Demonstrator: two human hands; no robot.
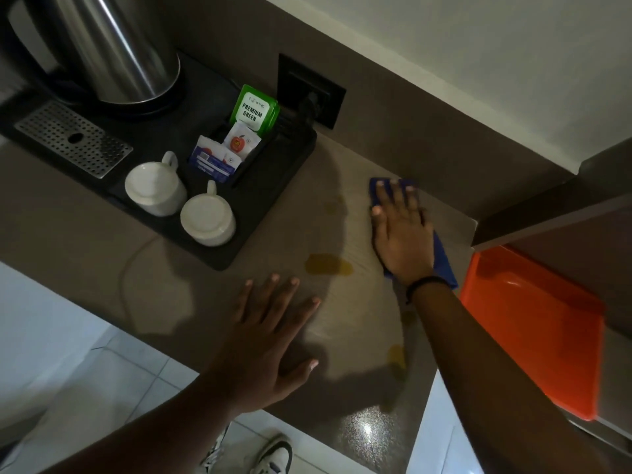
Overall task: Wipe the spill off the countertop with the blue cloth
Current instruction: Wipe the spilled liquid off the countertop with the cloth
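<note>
The blue cloth lies flat on the brown countertop near the back wall, mostly covered by my right hand, which presses on it with fingers spread. A yellowish spill forms a puddle just left of that hand. Smaller yellow spots sit nearer the front edge, and faint ones farther back. My left hand rests flat on the counter near the front edge, fingers apart, holding nothing.
A black tray at the left carries a steel kettle, two upturned white cups, and tea sachets. A wall socket sits behind it. An orange tray lies at the right. White floor tiles and a shoe show below.
</note>
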